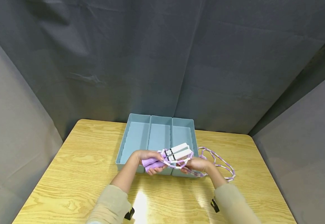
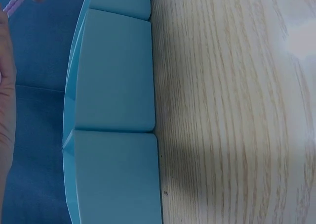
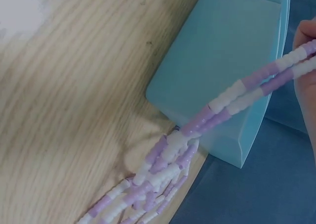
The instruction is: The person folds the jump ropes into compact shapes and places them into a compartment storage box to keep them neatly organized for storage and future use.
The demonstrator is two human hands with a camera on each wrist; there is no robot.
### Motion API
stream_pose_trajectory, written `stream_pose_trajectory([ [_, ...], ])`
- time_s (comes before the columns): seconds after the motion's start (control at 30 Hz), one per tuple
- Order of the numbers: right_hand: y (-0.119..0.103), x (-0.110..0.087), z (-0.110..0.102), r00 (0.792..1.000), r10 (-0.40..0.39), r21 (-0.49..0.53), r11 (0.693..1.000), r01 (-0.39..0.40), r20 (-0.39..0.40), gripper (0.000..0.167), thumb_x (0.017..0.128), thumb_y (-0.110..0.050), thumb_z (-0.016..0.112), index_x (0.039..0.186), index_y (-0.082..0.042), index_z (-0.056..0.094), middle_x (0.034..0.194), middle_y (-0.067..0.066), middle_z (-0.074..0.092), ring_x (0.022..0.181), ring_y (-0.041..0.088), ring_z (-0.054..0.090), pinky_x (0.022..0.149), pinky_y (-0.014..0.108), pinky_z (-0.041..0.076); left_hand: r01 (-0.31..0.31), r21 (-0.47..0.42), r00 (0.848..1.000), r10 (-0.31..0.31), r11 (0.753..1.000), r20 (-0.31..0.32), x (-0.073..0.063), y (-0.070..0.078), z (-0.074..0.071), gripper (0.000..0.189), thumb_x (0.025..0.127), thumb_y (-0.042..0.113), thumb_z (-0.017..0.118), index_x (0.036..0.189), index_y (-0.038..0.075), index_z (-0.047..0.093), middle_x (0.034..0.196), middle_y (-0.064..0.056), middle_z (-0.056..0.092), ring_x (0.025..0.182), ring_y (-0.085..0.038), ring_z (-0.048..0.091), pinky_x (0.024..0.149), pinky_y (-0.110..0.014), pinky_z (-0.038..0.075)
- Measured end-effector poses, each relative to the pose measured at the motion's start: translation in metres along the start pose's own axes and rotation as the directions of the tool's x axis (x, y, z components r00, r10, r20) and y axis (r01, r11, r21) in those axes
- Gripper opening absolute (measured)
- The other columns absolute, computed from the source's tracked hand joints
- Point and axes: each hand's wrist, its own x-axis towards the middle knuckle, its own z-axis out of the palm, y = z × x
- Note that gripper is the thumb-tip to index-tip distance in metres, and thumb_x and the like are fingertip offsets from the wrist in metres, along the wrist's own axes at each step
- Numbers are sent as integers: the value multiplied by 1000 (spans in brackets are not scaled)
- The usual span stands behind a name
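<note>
A jump rope with two white-and-purple handles (image 1: 176,151) and a purple-and-white beaded cord (image 1: 224,161) is held above the front of three blue bins. My left hand (image 1: 143,154) grips both handles together near their purple ends, the thumb on top. Some of the cord loops around the handles. To the right, my right hand (image 1: 200,164) holds a bunch of the beaded cord, its fingers partly hidden. In the right wrist view, doubled strands of the cord (image 3: 227,100) run down from that hand to a heap on the table.
Three long blue bins (image 1: 129,126) stand side by side near the table's back edge, with nothing visible inside them. The wooden table (image 1: 75,174) extends on both sides. A dark curtain (image 1: 117,62) hangs behind, and grey cloth panels (image 1: 14,118) flank the table.
</note>
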Motion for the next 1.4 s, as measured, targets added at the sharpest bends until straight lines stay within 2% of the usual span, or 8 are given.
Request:
stream_pose_trajectory([
  [0.13, 12, 1, -1, 999, 39, 24, 999, -39, -9, 34, 97, -12, 27, 88, 17, 41, 73, 0, 48, 64, 7, 45, 64, 20, 39, -17, -3, 1000, 17, 1000, -3, 0, -1, -1, 21, 85, 28, 29, 90, 11, 40, 63, 4, 42, 47, -3, 36, 42, -17, 29],
  [0.23, 17, 2, -2, 1000, 5, 23, 1000, -6, 5, 41, 98, -17, 27, 93, 21, 42, 74, 3, 49, 62, 7, 47, 62, 20, 41, -31, -4, 1000, 31, 1000, 0, 0, -3, -3, 22, 84, 30, 31, 90, 10, 39, 63, 5, 41, 47, -3, 36, 42, -17, 29],
  [0.37, 18, 3, 1, 998, -56, -2, 998, 56, 1, 40, 98, -15, 27, 93, 21, 44, 71, 9, 49, 61, 6, 48, 57, 19, 42, -48, -14, 999, 48, 999, 0, -1, -4, -4, 24, 85, 32, 33, 91, 10, 39, 64, 5, 39, 47, -3, 35, 42, -17, 29],
  [0.57, 15, 2, 6, 999, -41, -38, 998, 41, -5, 43, 100, -16, 25, 94, 19, 49, 70, 3, 50, 59, 6, 47, 53, 23, 41, -63, -31, 998, 62, 998, -26, -4, -5, -7, 24, 86, 31, 32, 92, 10, 39, 64, 5, 40, 48, -3, 36, 43, -17, 30],
  [0.7, 13, 0, 9, 998, -59, -30, 998, 59, 15, 46, 101, -14, 20, 94, 23, 46, 70, 4, 49, 58, 5, 47, 52, 19, 40, -75, -36, 996, 74, 997, -44, -5, -6, -9, 24, 86, 31, 31, 93, 9, 39, 65, 5, 41, 48, -3, 38, 43, -17, 31],
  [0.8, 10, -1, 11, 997, -70, -29, 997, 70, 15, 48, 101, -16, 20, 94, 24, 46, 67, 11, 48, 58, 4, 47, 53, 15, 40, -80, -27, 996, 78, 996, -51, -6, -6, -10, 24, 87, 30, 30, 94, 9, 39, 65, 5, 41, 49, -2, 39, 43, -16, 31],
  [1.0, 4, -5, 13, 997, -74, -76, 994, 75, 20, 44, 101, -16, 21, 94, 14, 53, 67, 33, 44, 56, 8, 48, 50, 17, 42, -90, -59, 994, 85, 994, -74, -9, -8, -13, 26, 86, 34, 34, 93, 10, 39, 64, 6, 43, 48, -2, 38, 44, -16, 31],
  [1.4, -4, -7, 15, 996, -80, -66, 994, 83, 50, 39, 101, -11, 24, 101, 13, 54, 69, 34, 47, 56, 11, 49, 51, 19, 43, -109, -46, 985, 102, 993, -139, -13, -9, -14, 24, 88, 29, 27, 92, 9, 40, 64, 4, 42, 47, -3, 36, 44, -16, 34],
])
